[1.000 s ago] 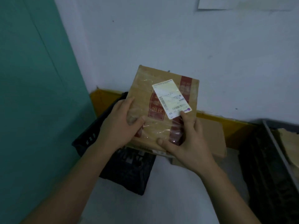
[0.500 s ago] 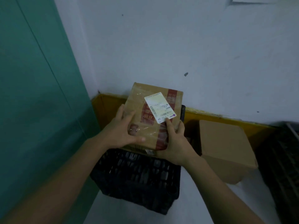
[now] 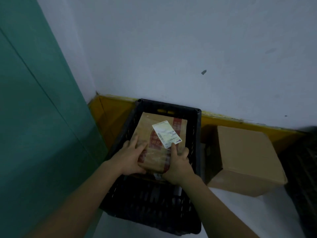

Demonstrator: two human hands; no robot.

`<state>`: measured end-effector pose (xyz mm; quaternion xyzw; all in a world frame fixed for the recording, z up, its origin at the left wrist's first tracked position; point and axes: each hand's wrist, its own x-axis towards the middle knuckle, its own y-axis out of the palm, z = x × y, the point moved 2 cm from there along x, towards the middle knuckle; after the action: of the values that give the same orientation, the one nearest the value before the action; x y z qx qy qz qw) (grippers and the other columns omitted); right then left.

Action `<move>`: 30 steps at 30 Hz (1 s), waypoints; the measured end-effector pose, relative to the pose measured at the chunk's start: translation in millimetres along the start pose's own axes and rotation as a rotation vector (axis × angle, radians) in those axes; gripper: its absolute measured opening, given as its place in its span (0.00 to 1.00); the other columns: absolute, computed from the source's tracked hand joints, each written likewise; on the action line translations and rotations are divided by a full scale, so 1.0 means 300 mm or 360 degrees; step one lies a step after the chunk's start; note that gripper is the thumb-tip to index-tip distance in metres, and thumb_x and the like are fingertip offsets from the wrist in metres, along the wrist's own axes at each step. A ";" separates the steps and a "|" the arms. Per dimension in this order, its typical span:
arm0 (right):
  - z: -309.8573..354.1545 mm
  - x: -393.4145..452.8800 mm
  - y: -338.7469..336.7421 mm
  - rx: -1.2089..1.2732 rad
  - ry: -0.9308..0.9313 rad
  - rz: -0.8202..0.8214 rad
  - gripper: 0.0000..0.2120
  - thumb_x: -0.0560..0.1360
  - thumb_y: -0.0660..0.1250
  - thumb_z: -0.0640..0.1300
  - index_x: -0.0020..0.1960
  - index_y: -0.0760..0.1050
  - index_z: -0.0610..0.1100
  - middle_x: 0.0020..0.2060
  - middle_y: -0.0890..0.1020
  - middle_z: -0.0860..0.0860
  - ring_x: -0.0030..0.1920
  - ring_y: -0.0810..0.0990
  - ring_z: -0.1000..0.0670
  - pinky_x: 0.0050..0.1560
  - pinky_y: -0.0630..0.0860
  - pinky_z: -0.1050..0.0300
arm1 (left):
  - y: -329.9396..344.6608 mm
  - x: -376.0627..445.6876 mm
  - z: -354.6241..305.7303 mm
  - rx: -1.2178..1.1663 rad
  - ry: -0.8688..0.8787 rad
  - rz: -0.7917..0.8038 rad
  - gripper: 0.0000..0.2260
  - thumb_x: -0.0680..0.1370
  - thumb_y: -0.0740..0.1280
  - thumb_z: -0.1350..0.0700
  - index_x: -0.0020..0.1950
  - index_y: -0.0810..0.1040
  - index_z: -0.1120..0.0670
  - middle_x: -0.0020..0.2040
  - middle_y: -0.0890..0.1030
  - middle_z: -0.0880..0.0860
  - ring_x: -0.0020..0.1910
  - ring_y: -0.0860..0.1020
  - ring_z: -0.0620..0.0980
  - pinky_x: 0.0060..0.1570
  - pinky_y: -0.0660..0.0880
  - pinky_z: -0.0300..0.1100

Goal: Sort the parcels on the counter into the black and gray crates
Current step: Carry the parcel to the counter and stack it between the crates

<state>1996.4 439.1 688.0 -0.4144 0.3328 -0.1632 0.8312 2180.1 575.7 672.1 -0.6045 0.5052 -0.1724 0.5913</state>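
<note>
Both hands, left hand (image 3: 129,156) and right hand (image 3: 178,163), grip the stiff, seemingly light parcel (image 3: 159,143) by its six o'clock corners, fingers curled, above the black crate (image 3: 197,134)

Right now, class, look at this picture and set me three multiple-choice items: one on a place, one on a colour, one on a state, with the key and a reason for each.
1. Where is the parcel?
A. flat on the floor beside the crate
B. inside the rim of the black crate
C. on top of the plain box

2. What colour is the label on the parcel?
A. white
B. green
C. yellow

3. How is the parcel held?
A. by no hand
B. by one hand only
C. by both hands

Key:
1 B, the crate's rim frames the parcel on all sides.
2 A, the label shows white against brown card and red tape.
3 C, the left hand and the right hand each grip the near end.
</note>
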 end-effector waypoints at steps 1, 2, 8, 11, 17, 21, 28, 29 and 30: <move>-0.003 0.020 0.010 -0.0011 0.0027 0.0021 0.68 0.71 0.81 0.64 0.86 0.31 0.51 0.81 0.36 0.36 0.79 0.59 0.29 0.76 0.70 0.40 | 0.011 0.018 0.005 0.0003 -0.0008 0.0011 0.60 0.68 0.79 0.31 0.86 0.41 0.40 0.84 0.27 0.51 0.84 0.44 0.66 0.79 0.63 0.62; -0.008 0.040 0.019 -0.0019 0.0048 0.0056 0.69 0.70 0.81 0.64 0.86 0.30 0.52 0.81 0.35 0.35 0.79 0.58 0.28 0.76 0.70 0.40 | 0.023 0.034 0.008 0.0005 -0.0020 0.0025 0.60 0.68 0.79 0.32 0.87 0.42 0.40 0.84 0.27 0.51 0.84 0.44 0.67 0.79 0.64 0.62; -0.037 0.150 0.049 -0.0090 0.0146 0.0336 0.71 0.69 0.82 0.62 0.86 0.29 0.50 0.82 0.34 0.34 0.82 0.52 0.27 0.81 0.64 0.37 | 0.110 0.105 0.030 0.0034 -0.0102 0.0121 0.59 0.69 0.81 0.36 0.87 0.42 0.41 0.84 0.28 0.53 0.84 0.43 0.69 0.78 0.63 0.64; -0.049 0.186 0.060 -0.0133 0.0161 0.0370 0.68 0.72 0.81 0.62 0.86 0.30 0.49 0.82 0.33 0.33 0.82 0.53 0.26 0.80 0.65 0.38 | 0.143 0.127 0.028 0.0002 -0.0123 0.0136 0.58 0.71 0.80 0.39 0.87 0.41 0.42 0.84 0.28 0.54 0.83 0.40 0.71 0.79 0.61 0.67; -0.063 0.201 0.093 -0.0268 0.0147 0.0294 0.68 0.69 0.78 0.71 0.87 0.34 0.50 0.81 0.43 0.33 0.77 0.60 0.26 0.77 0.68 0.35 | 0.161 0.145 0.015 0.0273 -0.0138 0.0085 0.56 0.73 0.78 0.38 0.87 0.42 0.47 0.85 0.34 0.61 0.83 0.37 0.70 0.80 0.54 0.68; -0.064 0.201 0.101 -0.0448 0.0149 0.0249 0.66 0.69 0.74 0.76 0.86 0.35 0.52 0.81 0.45 0.32 0.78 0.56 0.26 0.76 0.67 0.32 | 0.163 0.153 -0.002 0.0518 -0.0118 0.0004 0.56 0.74 0.75 0.35 0.87 0.42 0.51 0.86 0.39 0.66 0.84 0.34 0.68 0.82 0.45 0.67; -0.042 0.172 0.084 -0.0792 0.0163 0.0211 0.64 0.71 0.68 0.79 0.87 0.35 0.48 0.83 0.42 0.29 0.83 0.45 0.26 0.81 0.57 0.32 | 0.144 0.123 -0.026 0.0452 -0.0116 0.0008 0.55 0.75 0.75 0.36 0.87 0.41 0.51 0.86 0.39 0.62 0.84 0.36 0.67 0.81 0.45 0.69; -0.037 0.166 0.074 -0.0831 0.0146 0.0174 0.63 0.72 0.67 0.79 0.87 0.37 0.47 0.83 0.43 0.30 0.83 0.44 0.26 0.81 0.56 0.33 | 0.132 0.117 -0.030 0.0445 -0.0101 0.0003 0.56 0.74 0.75 0.34 0.87 0.41 0.50 0.86 0.39 0.62 0.84 0.36 0.66 0.81 0.44 0.69; -0.032 0.160 0.060 -0.0860 0.0121 0.0124 0.61 0.73 0.66 0.78 0.87 0.38 0.46 0.84 0.43 0.31 0.84 0.44 0.27 0.82 0.55 0.34 | 0.117 0.112 -0.033 0.0430 -0.0084 0.0000 0.57 0.74 0.74 0.32 0.87 0.40 0.50 0.87 0.39 0.61 0.85 0.35 0.66 0.81 0.44 0.69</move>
<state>2024.7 418.0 649.5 -0.6015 0.4110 -0.0519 0.6830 2172.5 550.3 630.2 -0.5237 0.4617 -0.2229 0.6803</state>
